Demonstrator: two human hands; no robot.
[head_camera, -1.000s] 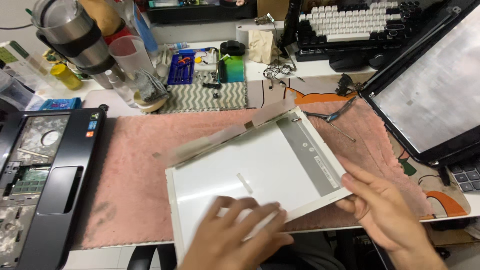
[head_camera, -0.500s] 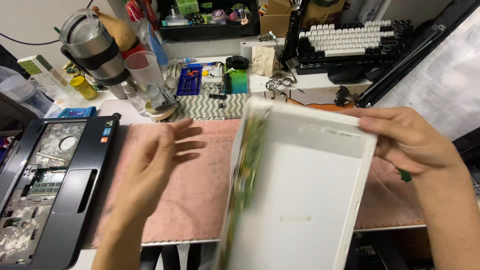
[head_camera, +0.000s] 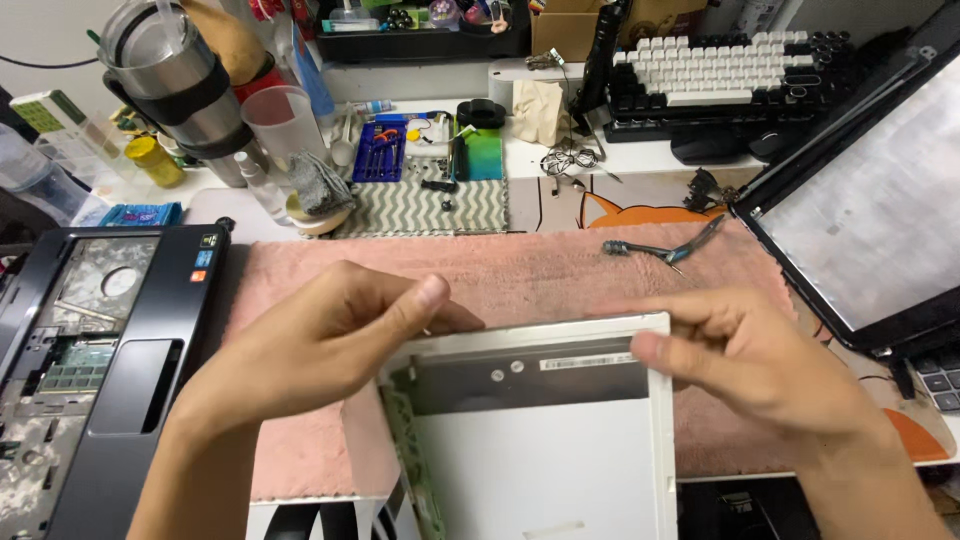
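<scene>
- a bare display panel (head_camera: 545, 440) with a white frame lies over a pink towel (head_camera: 520, 275) on the surface, its top edge held at both corners.
- the left hand (head_camera: 330, 345) pinches the upper left corner, thumb on top; the right hand (head_camera: 750, 360) curls over the upper right corner, fingers clenched on the frame.
- left of the towel sits an opened laptop base (head_camera: 90, 370), its board and touchpad exposed; to the right leans a dark laptop lid (head_camera: 870, 230) with a grey screen.
- pliers (head_camera: 665, 248) lie on the towel beyond the panel; further back stand a steel tumbler (head_camera: 175, 85), a clear plastic cup (head_camera: 280, 125), a blue screwdriver set (head_camera: 380, 155) and a white keyboard (head_camera: 730, 65).
- the panel's lower part runs out of the bottom edge; the left hand hides its corner, and the right fingertips are blurred.
- half a second ago the panel stood tilted on its long side, held by the right hand alone, the left hand open beside it; now it faces the camera with both hands on it.
</scene>
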